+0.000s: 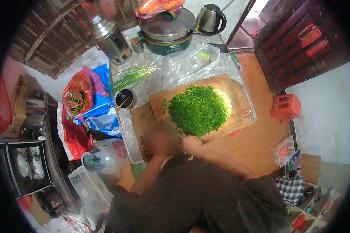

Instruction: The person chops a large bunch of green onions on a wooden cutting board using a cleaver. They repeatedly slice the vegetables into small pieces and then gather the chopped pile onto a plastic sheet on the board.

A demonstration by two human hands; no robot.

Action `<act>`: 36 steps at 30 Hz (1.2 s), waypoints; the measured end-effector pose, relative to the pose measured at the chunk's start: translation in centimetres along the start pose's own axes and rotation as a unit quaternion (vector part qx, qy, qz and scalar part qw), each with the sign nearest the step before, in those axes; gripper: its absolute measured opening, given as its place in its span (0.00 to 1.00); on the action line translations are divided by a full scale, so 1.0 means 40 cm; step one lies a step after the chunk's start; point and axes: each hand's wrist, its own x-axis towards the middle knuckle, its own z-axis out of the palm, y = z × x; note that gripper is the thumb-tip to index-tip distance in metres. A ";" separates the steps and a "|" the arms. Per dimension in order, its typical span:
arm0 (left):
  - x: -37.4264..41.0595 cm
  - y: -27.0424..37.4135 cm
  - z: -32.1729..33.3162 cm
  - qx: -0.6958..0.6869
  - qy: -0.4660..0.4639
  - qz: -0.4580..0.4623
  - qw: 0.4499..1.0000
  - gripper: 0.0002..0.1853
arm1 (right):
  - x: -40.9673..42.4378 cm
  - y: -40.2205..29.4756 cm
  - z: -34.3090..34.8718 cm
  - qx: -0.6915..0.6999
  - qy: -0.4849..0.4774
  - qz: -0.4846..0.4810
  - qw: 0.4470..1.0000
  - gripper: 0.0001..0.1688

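A wide mound of finely chopped green onions (pixel 198 112), paler at its right side, covers much of the wooden cutting board (pixel 240 97). My right hand (pixel 191 144) is closed at the board's near edge, just below the mound. A bit of green shows beside its fingers, but what it grips is hidden. Left of it, a blur covers most of my left hand (pixel 160 141), so its fingers and anything in them cannot be made out. Beneath the hands and the board lies another brown board (pixel 140 116). Whole green onions (pixel 134 75) rest farther back on the table.
A dark cup (pixel 124 97) with a stick in it stands at the table's left. Behind are a clear plastic bag (pixel 180 68), a green electric pot (pixel 166 43), a thermos (pixel 112 38) and a kettle (pixel 211 19). A red stool (pixel 285 107) stands right, on the floor.
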 end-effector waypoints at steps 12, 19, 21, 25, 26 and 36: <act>0.056 0.052 -0.051 -0.028 0.042 0.101 0.994 0.08 | -0.013 0.029 -0.045 0.033 -0.019 0.034 0.999 0.15; 0.106 0.100 -0.020 -0.107 0.030 0.079 0.991 0.06 | -0.026 0.045 -0.103 -0.006 0.013 0.064 0.998 0.13; 0.096 0.091 -0.021 -0.112 0.033 0.083 0.990 0.06 | -0.042 0.017 -0.117 -0.003 0.011 0.070 0.998 0.13; 0.087 0.091 -0.038 -0.112 0.067 0.103 0.986 0.06 | -0.001 0.044 -0.025 0.043 -0.016 0.069 0.997 0.19; 0.084 0.090 -0.034 -0.105 0.060 0.095 0.988 0.07 | 0.003 0.048 -0.010 0.050 -0.015 0.084 0.995 0.19; 0.069 0.086 -0.051 -0.094 0.059 0.079 0.991 0.06 | -0.011 0.020 -0.040 0.036 -0.017 0.059 0.997 0.14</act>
